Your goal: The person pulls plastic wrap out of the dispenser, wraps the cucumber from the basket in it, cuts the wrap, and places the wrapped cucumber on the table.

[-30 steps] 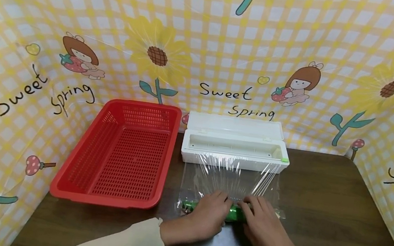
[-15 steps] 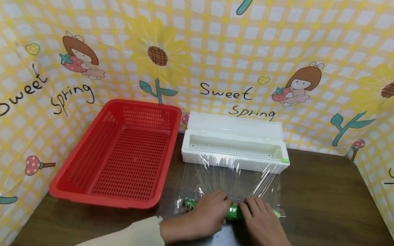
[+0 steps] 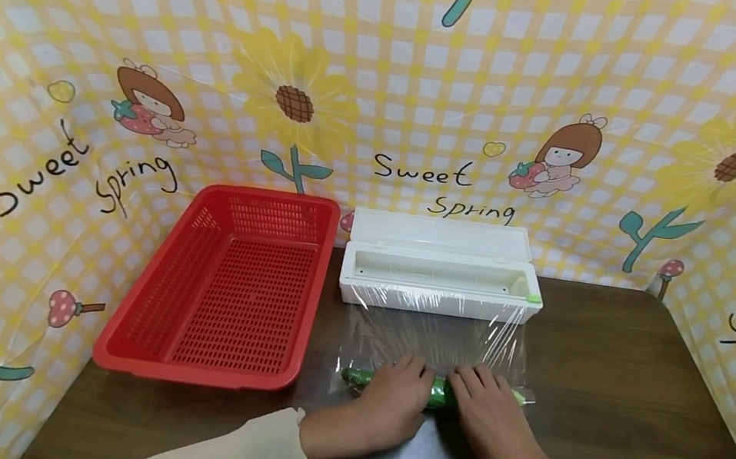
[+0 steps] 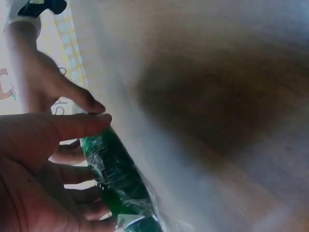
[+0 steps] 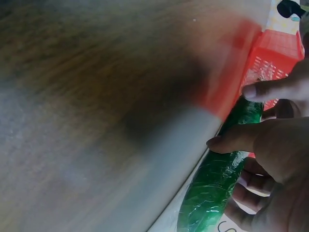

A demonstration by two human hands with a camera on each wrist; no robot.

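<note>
Cucumber (image 3: 438,394), partly wrapped in film (image 3: 437,339), lying crosswise on the counter (image 3: 608,370), roughly parallel to its back edge and within both grips. The left hand (image 3: 396,396) and right hand (image 3: 490,416) lie side by side along its middle, its ends projecting beyond them. Each grip is curled round the cucumber, thumb on the near side and fingers on the far side, parted only by its thickness. The film extends taut to the white box (image 3: 435,302) at the back edge; the red basket (image 3: 202,376) stands near the counter's left edge.
</note>
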